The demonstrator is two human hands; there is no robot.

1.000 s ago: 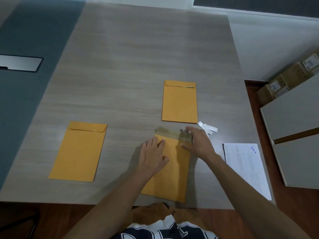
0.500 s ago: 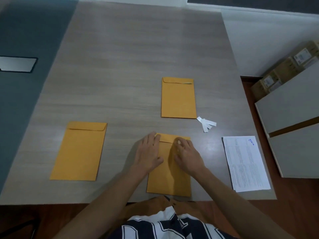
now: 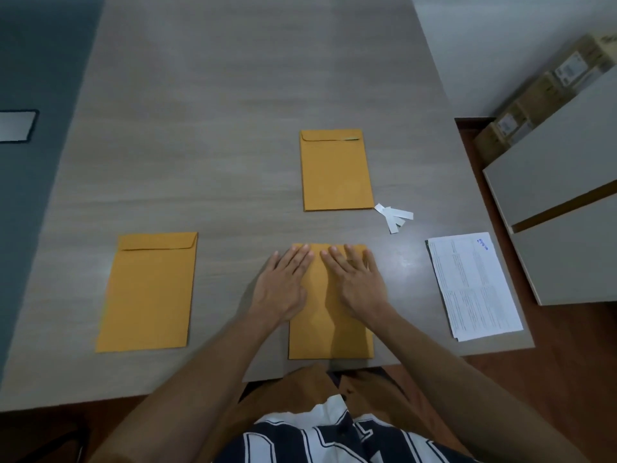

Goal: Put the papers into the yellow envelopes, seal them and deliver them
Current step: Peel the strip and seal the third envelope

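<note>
Near envelope [image 3: 330, 329] between left envelope [image 3: 148, 292] and papers [image 3: 474, 285].

This looks like an office. There is a big grey table [image 3: 233, 95] with yellow envelopes [image 3: 335, 172] and printed papers [image 3: 474, 289] on it. Brown boxes [image 3: 534, 105] with labels sit by the white wall, next to plain grey cabinets [image 3: 561, 182].

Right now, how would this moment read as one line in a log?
step: sealing | left hand, right hand: flat, pressing near envelope flap | other envelopes: two, untouched | papers: on table
</note>
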